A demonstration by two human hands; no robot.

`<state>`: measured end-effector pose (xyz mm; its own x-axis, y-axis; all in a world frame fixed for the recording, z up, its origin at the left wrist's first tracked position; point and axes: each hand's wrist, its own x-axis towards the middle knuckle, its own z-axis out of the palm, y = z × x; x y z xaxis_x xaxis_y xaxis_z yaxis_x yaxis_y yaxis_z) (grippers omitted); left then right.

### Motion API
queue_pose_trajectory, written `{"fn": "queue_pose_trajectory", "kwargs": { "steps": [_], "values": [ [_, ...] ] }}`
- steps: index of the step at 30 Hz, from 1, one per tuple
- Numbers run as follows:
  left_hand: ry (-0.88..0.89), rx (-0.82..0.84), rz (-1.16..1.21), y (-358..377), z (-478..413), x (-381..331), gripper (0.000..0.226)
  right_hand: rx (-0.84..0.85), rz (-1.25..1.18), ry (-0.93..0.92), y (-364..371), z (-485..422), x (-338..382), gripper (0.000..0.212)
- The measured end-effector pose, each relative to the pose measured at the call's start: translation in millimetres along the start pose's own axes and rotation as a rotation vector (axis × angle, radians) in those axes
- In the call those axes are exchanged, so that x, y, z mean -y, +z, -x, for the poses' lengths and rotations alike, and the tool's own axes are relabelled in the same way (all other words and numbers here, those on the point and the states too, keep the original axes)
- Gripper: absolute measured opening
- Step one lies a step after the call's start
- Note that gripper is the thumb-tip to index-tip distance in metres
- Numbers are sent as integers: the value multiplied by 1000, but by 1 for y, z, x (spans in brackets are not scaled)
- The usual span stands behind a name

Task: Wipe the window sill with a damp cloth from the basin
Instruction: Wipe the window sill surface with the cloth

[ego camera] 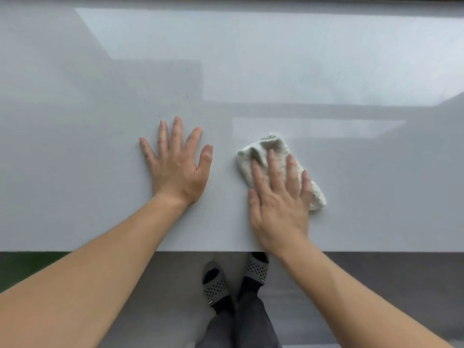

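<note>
both hands are laid flat on the window sill (100, 101), fingers straight and spread. the sill, a wide, glossy, pale-grey slab, fills most of the view. its near edge runs across just above the grey floor (376, 285), where two dotted slippers (216, 285) are seen below the right wrist.

the left hand (175, 167) is pressed palm-down on bare surface near the middle of the near edge, with nothing under it or in it. it is judged to be bracing only. the right hand (278, 204) is set just beside it toward the right, with its fingers (273, 169) pressed on top of the cloth (248, 154) and its heel close to the near edge. nothing is pinched; the cloth is simply held down.

the cloth, a small off-white towel bunched into a rough oblong, lies under and beyond the right fingers. its long axis is slanted from far-left to near-right. a strip of bare sill is left between its left end and the left thumb, so the two are apart. any coming stroke is therefore judged to belong to the right arm, with most of the sill lying beyond and to either side.

fine dark specks (185, 96) are made out beyond the left fingertips. no basin is in view.
</note>
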<state>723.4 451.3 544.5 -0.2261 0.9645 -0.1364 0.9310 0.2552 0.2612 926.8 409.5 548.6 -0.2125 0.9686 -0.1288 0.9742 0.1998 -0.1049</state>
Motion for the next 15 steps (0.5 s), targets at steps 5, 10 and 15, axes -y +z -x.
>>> {"fn": "queue_pose_trajectory", "kwargs": {
  "steps": [5, 10, 15],
  "values": [
    [29, 21, -72, 2, 1, 3, 70, 79, 28, -485, 2, 60, -13, 54],
    [57, 26, -83, 3, 5, 8, 70, 81, 14, -158, -9, 23, -84, 54],
    [49, -12, -69, 1, 5, -3, 69, 65, -43, 53, -6, 50, -44, 57]
  ]
}}
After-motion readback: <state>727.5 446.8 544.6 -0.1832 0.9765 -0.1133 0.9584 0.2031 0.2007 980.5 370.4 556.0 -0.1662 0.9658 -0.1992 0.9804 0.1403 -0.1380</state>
